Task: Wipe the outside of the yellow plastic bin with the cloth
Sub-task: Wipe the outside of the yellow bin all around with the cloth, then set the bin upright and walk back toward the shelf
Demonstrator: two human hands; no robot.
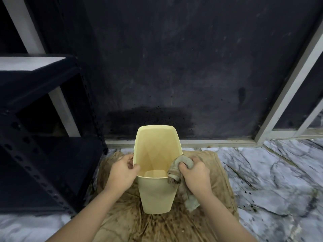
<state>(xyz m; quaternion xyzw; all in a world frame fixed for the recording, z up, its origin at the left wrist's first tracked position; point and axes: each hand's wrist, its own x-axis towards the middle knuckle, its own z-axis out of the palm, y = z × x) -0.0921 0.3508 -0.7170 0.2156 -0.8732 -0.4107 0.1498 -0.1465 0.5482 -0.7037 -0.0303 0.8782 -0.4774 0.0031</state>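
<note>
A pale yellow plastic bin point(155, 194) stands tilted away from me on a stained brown sheet, its open mouth facing me. My left hand point(122, 173) grips the bin's left rim, thumb inside the edge. My right hand point(195, 175) is closed on a dirty grey cloth point(176, 168) and presses it against the bin's right rim and upper right outer wall. A loose end of the cloth hangs down beside the bin under my right wrist. The bin's inside looks empty.
The brown sheet point(218, 172) is speckled with dark dirt and lies on a marble-patterned floor point(279, 172). A dark metal shelving rack point(43, 154) stands close on the left. A dark stained wall point(174, 67) rises right behind the bin, with a pale frame point(286, 88) at right.
</note>
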